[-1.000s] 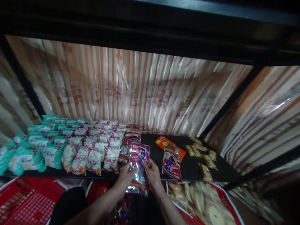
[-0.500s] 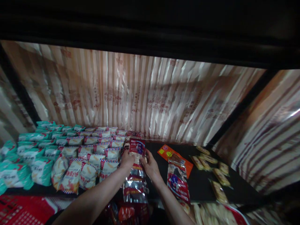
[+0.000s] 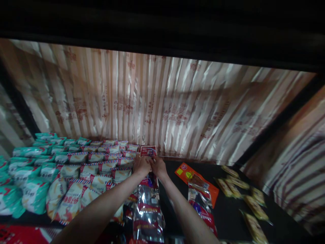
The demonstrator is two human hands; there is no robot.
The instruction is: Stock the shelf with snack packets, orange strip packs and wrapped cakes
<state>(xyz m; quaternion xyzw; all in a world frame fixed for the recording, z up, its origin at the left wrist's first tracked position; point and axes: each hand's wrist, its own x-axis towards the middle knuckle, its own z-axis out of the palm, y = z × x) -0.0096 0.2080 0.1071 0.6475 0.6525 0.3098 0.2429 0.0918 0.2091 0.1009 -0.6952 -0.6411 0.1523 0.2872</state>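
Note:
Both my hands reach deep over a dark shelf. My left hand and my right hand are side by side, fingers closed on a red snack packet that stands near the back wall. Below my wrists a row of shiny red and silver packets runs toward me. White packets with red and blue striped edges lie just left of my left hand.
Teal packets fill the shelf's left end. An orange packet and a red and clear one lie right of my arms, with several small yellow packets further right. Striped plastic sheeting covers the back.
My hands have carried the red packet from the shelf's front edge toward the back wall. The camera has moved forward and closer to the shelf.

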